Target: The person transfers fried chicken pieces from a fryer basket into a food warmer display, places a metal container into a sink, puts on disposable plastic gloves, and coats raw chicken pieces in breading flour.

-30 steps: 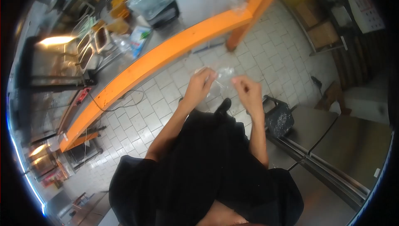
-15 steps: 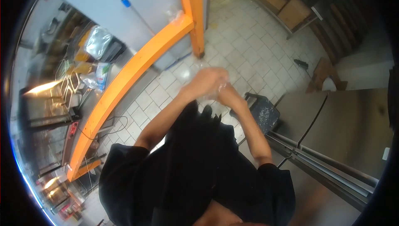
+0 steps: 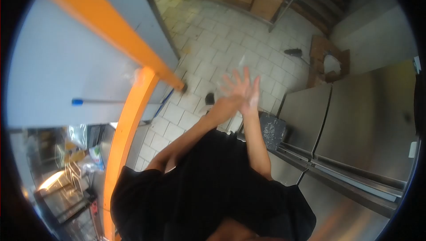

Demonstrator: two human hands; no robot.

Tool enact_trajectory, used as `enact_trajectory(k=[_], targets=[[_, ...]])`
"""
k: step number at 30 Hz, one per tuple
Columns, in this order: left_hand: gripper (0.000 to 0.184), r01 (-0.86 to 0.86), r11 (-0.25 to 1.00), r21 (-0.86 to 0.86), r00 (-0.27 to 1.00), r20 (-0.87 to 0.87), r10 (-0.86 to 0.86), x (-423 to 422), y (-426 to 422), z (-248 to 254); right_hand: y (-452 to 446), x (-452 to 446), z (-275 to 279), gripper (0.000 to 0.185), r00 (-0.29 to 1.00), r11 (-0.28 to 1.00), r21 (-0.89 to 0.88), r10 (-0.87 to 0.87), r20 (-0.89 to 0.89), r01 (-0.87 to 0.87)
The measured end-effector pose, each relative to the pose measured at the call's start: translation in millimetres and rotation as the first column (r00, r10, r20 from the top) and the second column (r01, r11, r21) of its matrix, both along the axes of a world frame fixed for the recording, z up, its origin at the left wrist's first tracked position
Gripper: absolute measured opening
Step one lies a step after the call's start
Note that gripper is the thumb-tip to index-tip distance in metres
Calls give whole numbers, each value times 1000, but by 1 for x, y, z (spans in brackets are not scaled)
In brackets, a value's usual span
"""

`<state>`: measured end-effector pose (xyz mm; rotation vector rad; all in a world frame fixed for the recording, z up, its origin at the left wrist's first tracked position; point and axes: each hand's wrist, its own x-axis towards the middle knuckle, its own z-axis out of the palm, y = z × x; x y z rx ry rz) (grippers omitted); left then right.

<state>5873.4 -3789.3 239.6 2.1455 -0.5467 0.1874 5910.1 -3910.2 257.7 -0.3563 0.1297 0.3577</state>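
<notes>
My right hand (image 3: 247,91) is raised in front of me with its fingers spread wide. Thin clear plastic, which looks like a disposable glove (image 3: 242,60), shows over it, with a loose tip sticking out past the fingers. My left hand (image 3: 227,107) is closed at the base of the right hand, around the lower palm and wrist, where the plastic seems to be pinched. Its fingertips are partly hidden and slightly blurred.
An orange post and beam (image 3: 133,108) stand at my left, beside a pale panel with a blue-ended rod (image 3: 77,102). Steel fridge doors (image 3: 359,121) are at my right. A dark step stool (image 3: 271,130), a brush (image 3: 293,52) and a torn cardboard box (image 3: 321,48) are on the tiled floor.
My view has turned to the left. My hands were together around the crumpled clear plastic; now the right hand is spread out and the left is at its wrist.
</notes>
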Motion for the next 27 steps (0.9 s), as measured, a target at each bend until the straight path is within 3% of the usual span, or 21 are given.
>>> enact_trajectory(k=[1,2,3,4,5,6,7,8,9,11,13,14,15,17,19,21,22,23,24,25,27], targets=[[17,256,966,40,967,-8,-256,7,-4,3,-7,25,-6,79,990,991,-30,-129,-63,127],[17,492,867,80,870,-24,-492,21,-7,8,-16,51,-16,79,988,989,-39,-145,-57,143],[17,505,860,74,863,-22,-505,40,-7,17,-29,73,-31,82,977,969,-145,-208,-45,199],[16,483,852,-201,842,-161,-515,60,-6,28,-41,91,-38,85,963,936,-247,-267,-32,251],[16,390,801,-454,785,-291,-547,81,-5,33,-55,105,-35,85,960,932,-252,-278,-37,260],[27,139,767,-626,824,-357,-441,111,-1,28,-65,117,-31,85,975,884,-415,-221,34,215],[34,-153,565,-811,773,-454,-442,141,4,22,-69,129,-30,85,984,807,-562,-154,92,179],[40,-444,288,-849,707,-529,-469,173,7,33,-65,139,-19,85,982,807,-560,-166,92,189],[40,-441,294,-848,703,-530,-473,199,8,50,-59,143,0,76,963,699,-688,-2,271,195],[48,-478,230,-848,732,-529,-428,235,7,78,-43,158,34,67,905,571,-787,170,391,232],[47,-423,323,-847,726,-530,-437,261,-1,82,-27,177,62,42,956,288,-933,136,261,214],[45,-352,395,-848,740,-511,-438,279,-4,83,-27,195,67,22,998,270,-961,-1,65,63],[45,-346,399,-849,739,-509,-442,295,-1,77,-30,212,62,22,998,271,-960,-8,69,68],[34,-176,687,-705,819,-491,-295,327,12,56,-39,246,48,8,916,569,-755,-388,102,325],[29,-177,687,-705,815,-497,-300,355,17,40,-61,275,43,5,917,517,-786,-369,153,339],[26,-185,687,-703,810,-505,-299,390,20,36,-81,313,54,3,969,502,-829,-160,190,246],[24,-138,709,-692,762,-531,-370,412,24,37,-90,335,50,4,958,412,-865,-137,252,286],[23,-86,726,-683,710,-553,-436,434,22,42,-103,359,48,4,956,420,-859,-134,260,292],[25,-64,798,-599,636,-640,-430,456,17,70,-118,384,50,4,956,330,-908,52,289,256],[25,-59,801,-595,648,-633,-423,478,7,80,-130,411,52,5,927,229,-943,236,293,240],[19,160,922,-351,755,-559,-344,513,-14,90,-144,457,80,7,931,242,-959,293,217,148]])
